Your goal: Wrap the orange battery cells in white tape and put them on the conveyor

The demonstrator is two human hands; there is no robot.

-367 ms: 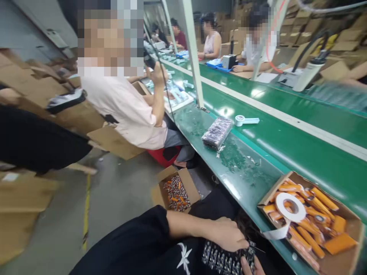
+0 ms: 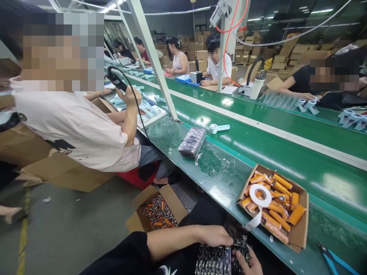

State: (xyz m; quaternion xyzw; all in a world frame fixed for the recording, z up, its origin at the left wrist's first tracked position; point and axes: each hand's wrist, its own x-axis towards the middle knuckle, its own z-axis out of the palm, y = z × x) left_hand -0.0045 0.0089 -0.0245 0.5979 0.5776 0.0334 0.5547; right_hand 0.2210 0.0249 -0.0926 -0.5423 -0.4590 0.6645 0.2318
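My left hand is closed over the top edge of a row of dark circuit boards above my lap. To its right, my right hand grips another dark board piece between thumb and fingers. The boards sit low in the view, close to the bench edge. On the green bench lies a stack of wrapped boards. A cardboard tray holds orange cylinders and a roll of white tape, its loose end hanging over the tray's side.
Blue-handled cutters lie at the lower right. A light-blue fan part rests on the green conveyor. An open box of small parts stands on the floor. A person in a pale shirt sits at the left; others sit across.
The view has swung right, so the bench items appear further left and a person in black shows at the right. Both hands remain at the boards.
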